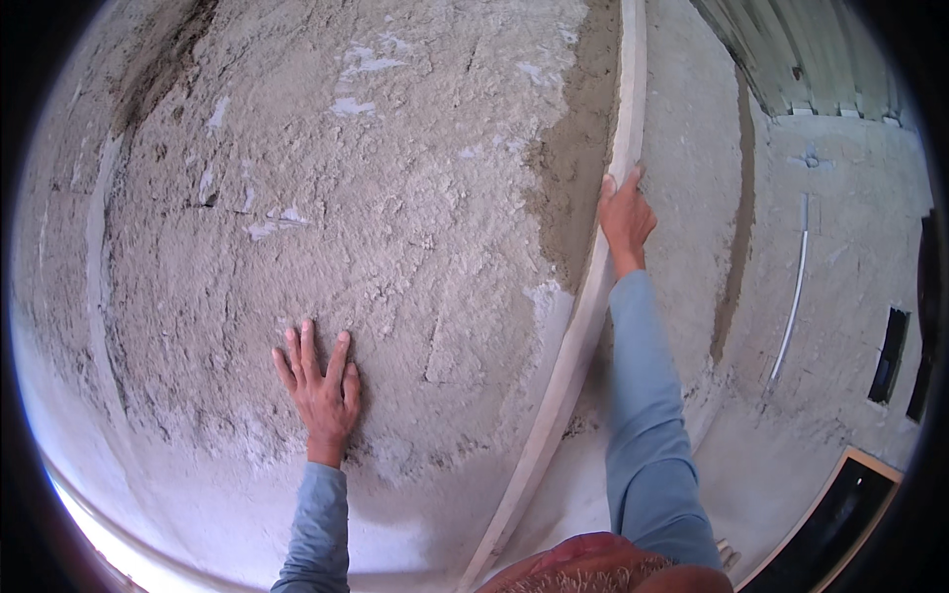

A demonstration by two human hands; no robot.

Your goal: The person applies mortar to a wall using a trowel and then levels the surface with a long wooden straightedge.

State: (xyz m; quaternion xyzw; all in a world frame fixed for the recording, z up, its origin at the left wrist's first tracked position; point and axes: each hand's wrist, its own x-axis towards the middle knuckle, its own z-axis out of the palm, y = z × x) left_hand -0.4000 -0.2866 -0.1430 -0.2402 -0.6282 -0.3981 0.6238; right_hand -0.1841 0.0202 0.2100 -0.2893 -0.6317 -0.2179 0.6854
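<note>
My left hand lies flat against a rough, grey plastered wall, its fingers spread and nothing held. Higher up and to the right, my right hand grips the edge of a long, pale straightedge, with the thumb on its left side. The straightedge runs on a slant from the top of the view down to the lower edge. Along its upper left side is a band of darker, damp-looking mortar. Part of the straightedge is hidden behind my right hand.
Further right, a second dark mortar strip runs down the wall, and beyond it a thin white conduit. A corrugated panel fills the upper right. At the lower right is a dark opening with a wooden frame.
</note>
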